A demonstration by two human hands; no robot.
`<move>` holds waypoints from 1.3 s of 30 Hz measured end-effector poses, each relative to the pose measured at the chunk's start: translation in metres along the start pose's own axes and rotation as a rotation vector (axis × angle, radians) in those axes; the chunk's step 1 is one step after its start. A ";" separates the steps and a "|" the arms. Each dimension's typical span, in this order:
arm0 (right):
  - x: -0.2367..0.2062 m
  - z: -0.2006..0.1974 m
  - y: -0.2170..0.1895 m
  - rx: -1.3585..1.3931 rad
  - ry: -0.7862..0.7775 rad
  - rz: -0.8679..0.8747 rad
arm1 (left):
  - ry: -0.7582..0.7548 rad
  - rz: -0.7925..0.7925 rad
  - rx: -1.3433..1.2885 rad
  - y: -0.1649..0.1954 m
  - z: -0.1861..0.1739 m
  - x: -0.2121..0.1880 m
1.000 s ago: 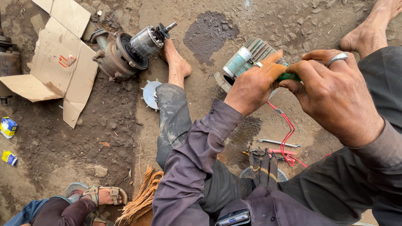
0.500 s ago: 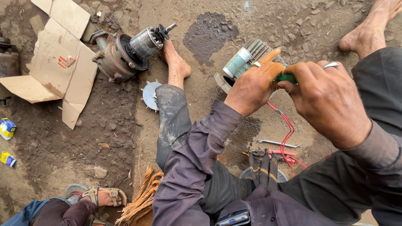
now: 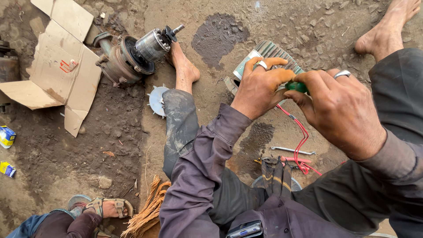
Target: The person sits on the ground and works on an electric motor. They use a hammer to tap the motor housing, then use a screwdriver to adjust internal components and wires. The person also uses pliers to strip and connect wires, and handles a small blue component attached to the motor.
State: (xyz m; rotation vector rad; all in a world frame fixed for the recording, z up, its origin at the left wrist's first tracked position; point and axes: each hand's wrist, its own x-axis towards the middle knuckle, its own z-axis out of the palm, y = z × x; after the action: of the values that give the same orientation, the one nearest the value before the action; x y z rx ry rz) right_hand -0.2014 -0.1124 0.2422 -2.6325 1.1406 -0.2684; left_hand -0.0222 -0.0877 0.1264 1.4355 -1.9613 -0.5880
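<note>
Green handle (image 3: 298, 87) now deeper between both hands' fingers (image 3: 282, 72), lower.

1. The tool (image 3: 298, 87) handle is green.
2. The wire (image 3: 300, 143) is red.
3. The cardboard (image 3: 61, 70) is tan with a red mark.
4. The sleeves (image 3: 200, 172) are dull purple.
5. The copper strands (image 3: 150, 207) are orange-brown.

Single head-worn view, looking steeply down, close over the hands, dirt ground (image 3: 132, 132) beyond
</note>
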 end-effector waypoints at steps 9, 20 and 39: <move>0.005 -0.010 -0.002 -0.019 0.034 -0.253 | -0.075 -0.028 -0.106 -0.003 -0.012 -0.003; -0.002 -0.004 -0.001 -0.007 0.010 -0.066 | -0.072 -0.072 -0.213 0.005 -0.005 -0.002; 0.003 -0.012 -0.002 0.024 0.065 -0.168 | -0.038 -0.055 -0.317 0.006 -0.007 -0.003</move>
State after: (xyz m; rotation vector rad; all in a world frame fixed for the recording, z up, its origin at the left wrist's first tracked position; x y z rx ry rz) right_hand -0.2014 -0.1149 0.2548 -2.7202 0.9293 -0.3996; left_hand -0.0207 -0.0830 0.1341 1.2891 -1.7661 -0.9115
